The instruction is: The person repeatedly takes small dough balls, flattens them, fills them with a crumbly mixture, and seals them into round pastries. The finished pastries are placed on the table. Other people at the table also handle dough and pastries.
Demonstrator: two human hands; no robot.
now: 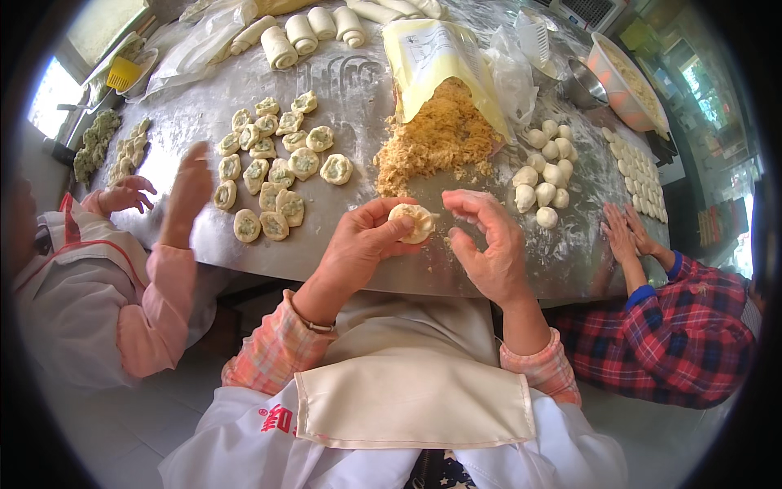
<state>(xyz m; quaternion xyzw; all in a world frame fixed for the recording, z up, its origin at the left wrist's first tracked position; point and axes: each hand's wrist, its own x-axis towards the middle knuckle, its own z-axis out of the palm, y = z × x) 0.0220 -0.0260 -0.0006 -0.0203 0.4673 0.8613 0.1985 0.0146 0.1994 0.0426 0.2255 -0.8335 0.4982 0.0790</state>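
Note:
Between the thumb and fingers of my left hand (360,241) is a flattened piece of dough (416,221), its surface creased. My right hand (492,244) hovers just to the right of it, thumb and fingers apart, holding nothing. Beyond both hands, a pile of shredded golden-brown filling (440,137) spills out of an opened yellow bag (427,58) onto the metal table. Round dough balls (553,174) sit in a cluster to the right of my right hand. Left of my left hand lie several flat dough pieces with green filling (303,163).
At the left a co-worker's hands (188,195) are over the floured metal table (342,257). A second person's hands (623,232) rest at the right edge, near rows of small dough pieces (638,177). Dough rolls (299,33), a metal bowl (583,84) and a large basin (629,79) stand farther back.

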